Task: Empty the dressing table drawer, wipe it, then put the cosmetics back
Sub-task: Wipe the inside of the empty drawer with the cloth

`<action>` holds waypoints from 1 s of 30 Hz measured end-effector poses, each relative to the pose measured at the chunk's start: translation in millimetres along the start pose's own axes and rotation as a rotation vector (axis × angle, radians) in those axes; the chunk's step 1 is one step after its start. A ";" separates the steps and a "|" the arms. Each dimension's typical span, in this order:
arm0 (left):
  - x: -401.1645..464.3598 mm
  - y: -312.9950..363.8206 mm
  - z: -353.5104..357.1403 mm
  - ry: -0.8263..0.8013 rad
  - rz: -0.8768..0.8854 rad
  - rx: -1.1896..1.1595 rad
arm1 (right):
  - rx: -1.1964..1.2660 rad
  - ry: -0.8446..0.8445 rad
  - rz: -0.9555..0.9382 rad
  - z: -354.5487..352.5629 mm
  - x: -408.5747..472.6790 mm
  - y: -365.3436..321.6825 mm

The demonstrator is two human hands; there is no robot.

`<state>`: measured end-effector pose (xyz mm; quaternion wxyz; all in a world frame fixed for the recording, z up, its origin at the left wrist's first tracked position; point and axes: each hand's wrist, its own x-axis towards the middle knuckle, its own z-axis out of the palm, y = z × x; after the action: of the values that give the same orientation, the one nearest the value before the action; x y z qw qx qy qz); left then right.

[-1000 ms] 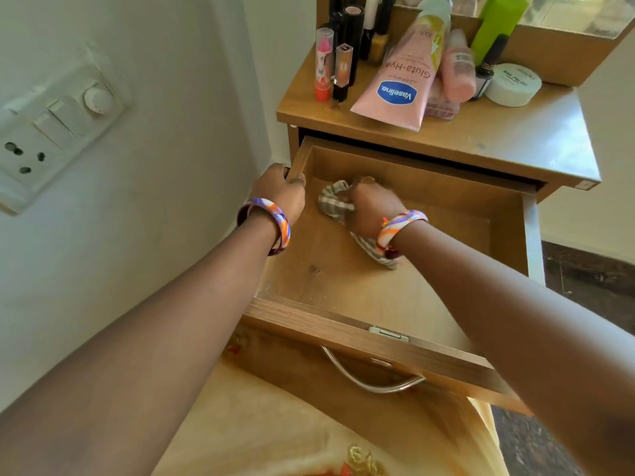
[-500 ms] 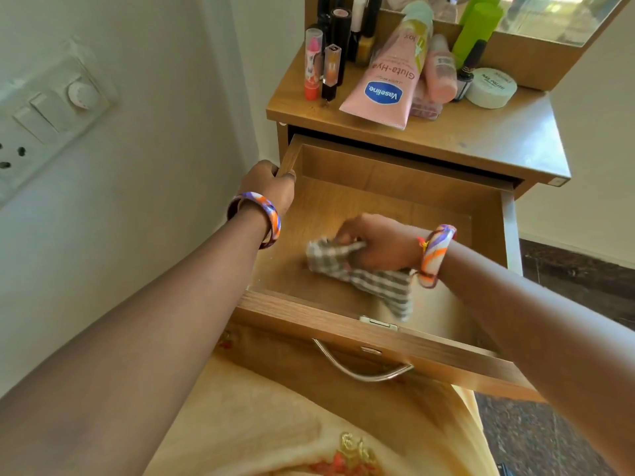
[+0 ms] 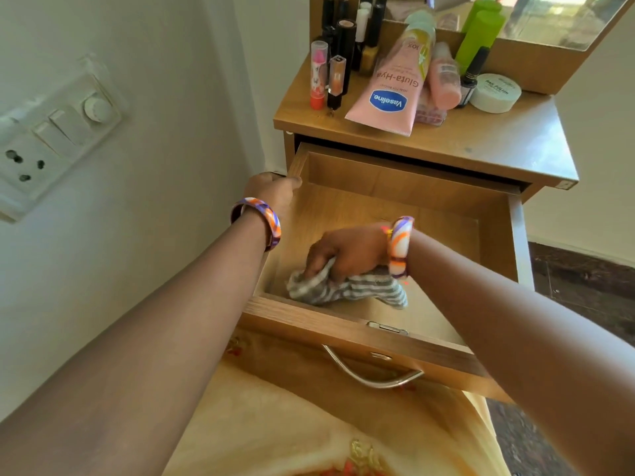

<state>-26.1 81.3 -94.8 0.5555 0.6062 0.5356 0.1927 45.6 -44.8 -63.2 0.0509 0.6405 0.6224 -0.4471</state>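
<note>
Your right hand (image 3: 347, 252) has dragged the cloth (image 3: 347, 290) from the back left corner of the drawer (image 3: 391, 180) toward you, so it now sits in the near left corner, just behind the front panel. Nearest you, the metal handle (image 3: 371, 376) hangs off that front panel, and the drawer is pulled well out so its whole floor is within reach. Your right hand is clenched around the bunched striped cloth, pressing it flat to the wood; the wiping step looks well along, with the near right floor probably left to cover. Your left hand (image 3: 275, 190) is curled over the drawer's left wall near the back, most likely to keep the drawer from sliding while you scrub. Beyond, on the worktop (image 3: 498, 139), the cosmetics wait out of the way: the Vaseline tube (image 3: 395, 87) lying flat, lipsticks (image 3: 319, 73) upright beside it, a white jar (image 3: 494, 92) to the right. None are back in the drawer yet.
</note>
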 end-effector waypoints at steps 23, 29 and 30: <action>-4.8 0.7 -7.9 0.047 -0.214 -0.274 | 0.814 0.506 0.192 27.7 22.6 -28.1; -10.9 2.3 -7.8 0.030 -0.206 -0.200 | 0.159 0.034 0.287 17.4 27.8 -18.8; -11.5 2.5 -7.0 0.034 -0.199 -0.178 | 0.038 0.037 0.371 17.3 32.6 -8.8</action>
<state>-34.9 75.1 -86.3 0.6144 0.4950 0.5831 0.1935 23.6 -29.1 -89.9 0.1088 0.7532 0.4861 -0.4297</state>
